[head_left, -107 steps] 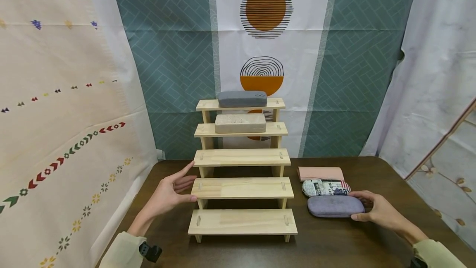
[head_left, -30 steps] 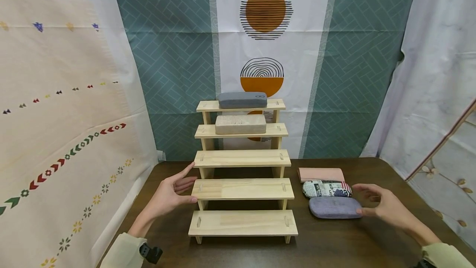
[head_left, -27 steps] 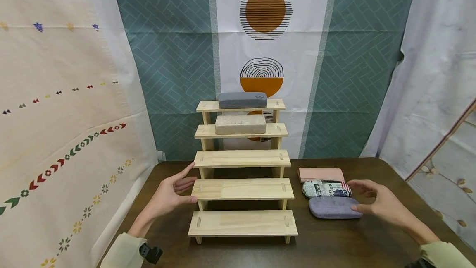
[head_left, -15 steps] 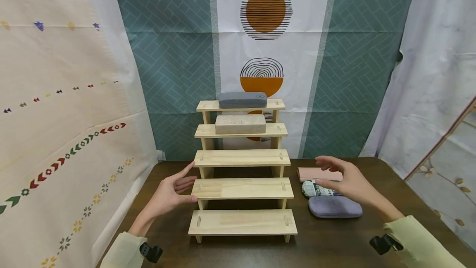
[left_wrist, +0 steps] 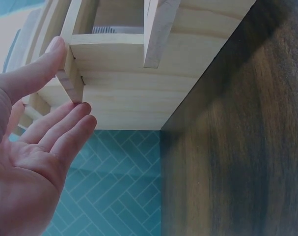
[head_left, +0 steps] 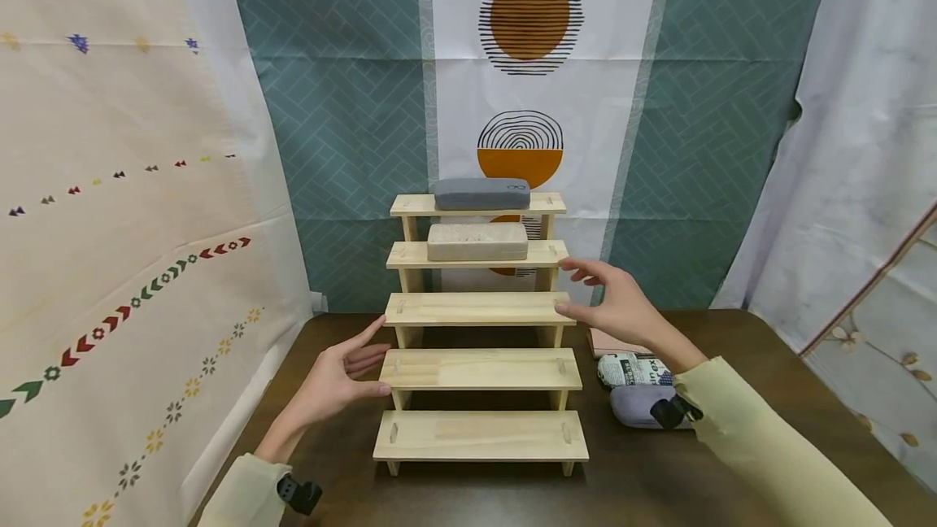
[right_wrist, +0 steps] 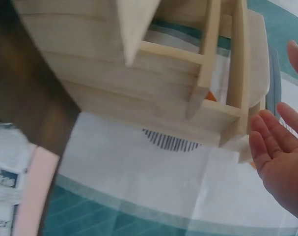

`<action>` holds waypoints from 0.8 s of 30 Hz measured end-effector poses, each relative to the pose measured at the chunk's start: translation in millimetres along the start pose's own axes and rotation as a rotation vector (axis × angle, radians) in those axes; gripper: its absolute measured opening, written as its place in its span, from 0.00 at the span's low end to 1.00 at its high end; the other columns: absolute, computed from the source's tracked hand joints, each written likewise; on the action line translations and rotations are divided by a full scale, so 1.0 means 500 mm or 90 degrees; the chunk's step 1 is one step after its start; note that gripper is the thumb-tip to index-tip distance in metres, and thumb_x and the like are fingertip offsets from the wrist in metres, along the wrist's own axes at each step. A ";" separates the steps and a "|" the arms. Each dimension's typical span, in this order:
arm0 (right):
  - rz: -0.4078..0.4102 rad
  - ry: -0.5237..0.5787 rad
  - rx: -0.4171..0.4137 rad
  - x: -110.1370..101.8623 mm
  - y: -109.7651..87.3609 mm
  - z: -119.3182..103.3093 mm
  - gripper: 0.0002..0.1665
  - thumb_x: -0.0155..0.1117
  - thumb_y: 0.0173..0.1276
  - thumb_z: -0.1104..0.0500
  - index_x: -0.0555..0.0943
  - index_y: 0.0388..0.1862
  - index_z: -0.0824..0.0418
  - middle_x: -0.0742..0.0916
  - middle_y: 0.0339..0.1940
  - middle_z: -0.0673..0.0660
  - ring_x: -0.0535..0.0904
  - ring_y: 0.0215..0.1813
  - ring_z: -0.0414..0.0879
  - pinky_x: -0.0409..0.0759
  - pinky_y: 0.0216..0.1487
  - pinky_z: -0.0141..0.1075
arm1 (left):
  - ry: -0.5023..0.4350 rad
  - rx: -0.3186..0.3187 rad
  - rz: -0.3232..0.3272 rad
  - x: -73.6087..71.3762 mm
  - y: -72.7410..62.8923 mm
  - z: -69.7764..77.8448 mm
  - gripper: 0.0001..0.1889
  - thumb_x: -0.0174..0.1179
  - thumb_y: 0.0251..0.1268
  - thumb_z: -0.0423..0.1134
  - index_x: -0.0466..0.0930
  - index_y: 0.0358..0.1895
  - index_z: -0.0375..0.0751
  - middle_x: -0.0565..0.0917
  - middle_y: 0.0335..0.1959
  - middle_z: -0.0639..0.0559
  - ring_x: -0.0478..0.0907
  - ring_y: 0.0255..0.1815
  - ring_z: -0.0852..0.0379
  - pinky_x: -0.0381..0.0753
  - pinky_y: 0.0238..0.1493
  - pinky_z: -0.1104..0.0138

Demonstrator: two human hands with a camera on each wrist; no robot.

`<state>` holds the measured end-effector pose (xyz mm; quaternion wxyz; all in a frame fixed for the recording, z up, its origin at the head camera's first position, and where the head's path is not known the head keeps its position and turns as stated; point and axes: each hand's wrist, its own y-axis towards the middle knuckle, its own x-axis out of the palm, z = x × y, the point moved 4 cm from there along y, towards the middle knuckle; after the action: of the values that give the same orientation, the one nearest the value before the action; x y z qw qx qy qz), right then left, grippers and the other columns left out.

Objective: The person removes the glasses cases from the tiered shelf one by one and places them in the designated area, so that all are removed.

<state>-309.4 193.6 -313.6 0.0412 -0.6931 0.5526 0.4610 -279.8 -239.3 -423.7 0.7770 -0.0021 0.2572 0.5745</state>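
A stepped wooden stand with several shelves stands mid-table. On its top shelf lies a blue-grey glasses case, and one shelf below lies a beige speckled case. My left hand steadies the stand's left side, thumb and fingertips at the shelf ends. My right hand is at the right ends of the upper shelves, thumb and fingers spread apart, holding nothing. Beneath the right forearm are a purple glasses case, a newsprint-patterned case and a pink case, all partly covered.
The dark wooden table carries the stand. Behind it hangs a green and white curtain. Cream cloth hangs on the left, and a white floral cloth on the right.
My right hand has let go of the purple case, which stays on the table, and has moved left and up to the stand's right side. The left hand stays put.
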 end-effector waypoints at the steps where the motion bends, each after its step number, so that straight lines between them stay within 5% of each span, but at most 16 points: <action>1: -0.001 -0.002 0.002 0.001 0.013 -0.004 0.39 0.78 0.68 0.53 0.75 0.75 0.62 0.83 0.66 0.61 0.79 0.63 0.59 0.76 0.66 0.59 | -0.001 0.000 0.000 0.000 0.000 0.000 0.55 0.82 0.52 0.30 0.62 0.84 0.54 0.75 0.70 0.30 0.76 0.69 0.35 0.75 0.65 0.39; 13: -0.071 -0.014 0.059 0.010 0.140 -0.006 0.45 0.76 0.70 0.49 0.70 0.80 0.61 0.78 0.70 0.67 0.73 0.69 0.66 0.74 0.67 0.62 | 0.004 -0.002 -0.004 0.000 0.001 0.000 0.55 0.82 0.52 0.29 0.61 0.84 0.54 0.74 0.71 0.30 0.75 0.70 0.34 0.77 0.64 0.41; 24: -0.096 0.009 0.080 0.034 0.198 0.004 0.51 0.77 0.69 0.50 0.64 0.83 0.64 0.72 0.79 0.64 0.69 0.76 0.63 0.70 0.75 0.58 | 0.012 -0.006 -0.003 0.001 0.001 0.001 0.55 0.82 0.52 0.30 0.62 0.84 0.55 0.74 0.72 0.32 0.76 0.70 0.35 0.79 0.64 0.45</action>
<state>-391.0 144.2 -281.5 0.1151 -0.7321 0.5272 0.4158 -279.9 -238.7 -423.2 0.7760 -0.0120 0.2616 0.5738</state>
